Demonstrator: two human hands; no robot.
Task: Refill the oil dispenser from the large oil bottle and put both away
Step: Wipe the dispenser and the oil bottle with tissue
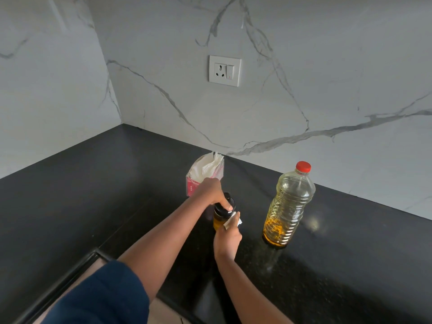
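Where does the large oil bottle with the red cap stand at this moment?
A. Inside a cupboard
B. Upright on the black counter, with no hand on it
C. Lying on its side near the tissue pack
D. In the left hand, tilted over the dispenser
B: the large oil bottle stands upright on the black counter, capped, while both hands are at the oil dispenser.

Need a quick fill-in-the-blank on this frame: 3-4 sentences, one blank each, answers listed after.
1. The large oil bottle stands upright with a ____ cap screwed on.
2. The left hand grips the black ____ of the oil dispenser.
3. The right hand presses a piece of white ____ against the dispenser's side.
4. Behind the dispenser sits a tissue pack, on the ____ countertop.

Answers: red; lid; tissue; black
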